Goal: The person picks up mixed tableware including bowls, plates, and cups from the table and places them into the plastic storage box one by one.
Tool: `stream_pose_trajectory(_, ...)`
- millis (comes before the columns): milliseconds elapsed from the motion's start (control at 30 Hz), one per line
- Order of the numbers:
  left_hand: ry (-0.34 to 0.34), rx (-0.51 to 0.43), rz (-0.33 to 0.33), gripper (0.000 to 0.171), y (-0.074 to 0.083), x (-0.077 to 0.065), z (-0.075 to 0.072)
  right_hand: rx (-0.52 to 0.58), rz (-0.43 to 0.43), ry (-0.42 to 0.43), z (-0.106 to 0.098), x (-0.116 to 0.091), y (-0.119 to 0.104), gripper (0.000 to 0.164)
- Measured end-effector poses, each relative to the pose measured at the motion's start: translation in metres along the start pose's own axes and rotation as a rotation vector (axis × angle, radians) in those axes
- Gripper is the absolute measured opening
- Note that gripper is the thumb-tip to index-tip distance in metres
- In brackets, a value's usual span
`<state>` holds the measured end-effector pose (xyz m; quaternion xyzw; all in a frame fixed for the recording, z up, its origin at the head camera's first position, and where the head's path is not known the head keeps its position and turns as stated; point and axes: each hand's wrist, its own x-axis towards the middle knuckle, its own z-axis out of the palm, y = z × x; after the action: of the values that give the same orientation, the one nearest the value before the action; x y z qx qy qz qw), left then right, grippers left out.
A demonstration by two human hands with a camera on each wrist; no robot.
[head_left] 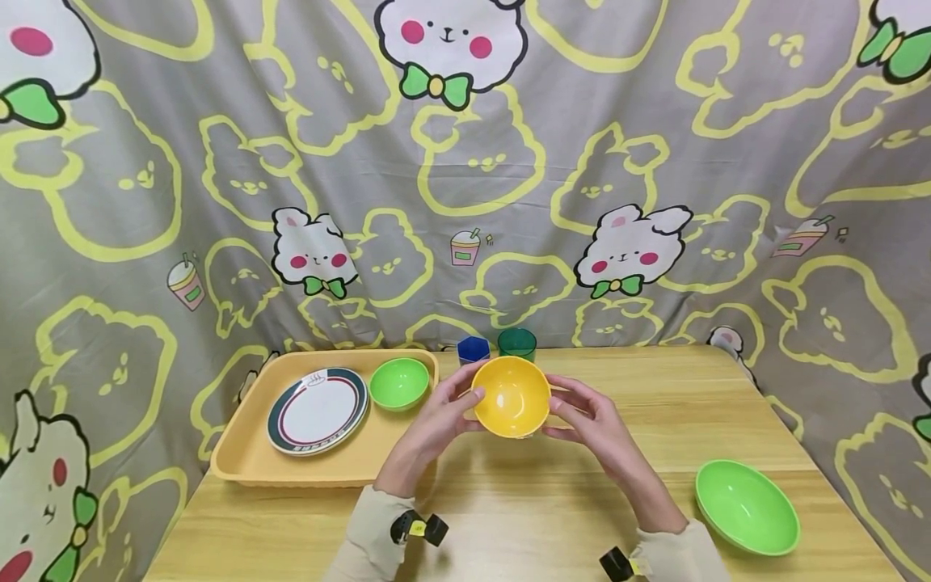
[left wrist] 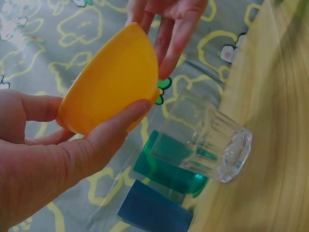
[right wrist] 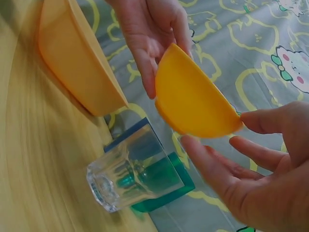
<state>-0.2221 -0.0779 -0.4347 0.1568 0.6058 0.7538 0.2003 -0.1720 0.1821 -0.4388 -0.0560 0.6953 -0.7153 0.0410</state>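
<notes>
A yellow bowl [head_left: 511, 398] is held up above the table, its inside turned towards the head camera. My left hand [head_left: 448, 406] grips its left side, thumb at the rim; the left wrist view shows fingers along its outer wall. On the other side my right hand [head_left: 590, 415] holds the rim lightly with its fingertips. Behind the bowl stand a blue cup [head_left: 473, 349] and a green cup [head_left: 518, 343]. A clear glass tumbler [left wrist: 203, 137] stands close in front of those cups in both wrist views; the bowl and hands hide most of it from the head view.
An orange-yellow tray [head_left: 243, 461] lies at the left, carrying a white plate [head_left: 318, 411] with a dark green rim and a small green bowl [head_left: 400, 384]. At the right sits a larger green bowl [head_left: 747, 508]. A patterned curtain [head_left: 407, 162] hangs behind the wooden table [head_left: 509, 517].
</notes>
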Motion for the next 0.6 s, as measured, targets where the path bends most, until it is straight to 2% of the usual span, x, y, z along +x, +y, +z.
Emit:
stream_pose_trajectory(333, 0.092, 0.014, 0.023, 0.051, 0.009, -0.007, -0.018, -0.044, -0.02, -0.051, -0.015, -0.007, -0.003, 0.048)
stream_pose_trajectory(467, 0.162, 0.03, 0.033, 0.049, 0.013, -0.009, -0.026, -0.073, -0.05, -0.074, -0.021, -0.012, -0.01, 0.046)
stream_pose_trajectory(600, 0.225, 0.057, 0.033, 0.049, 0.019, -0.012, -0.035, -0.152, -0.087, -0.061, -0.032, -0.016, -0.016, 0.042)
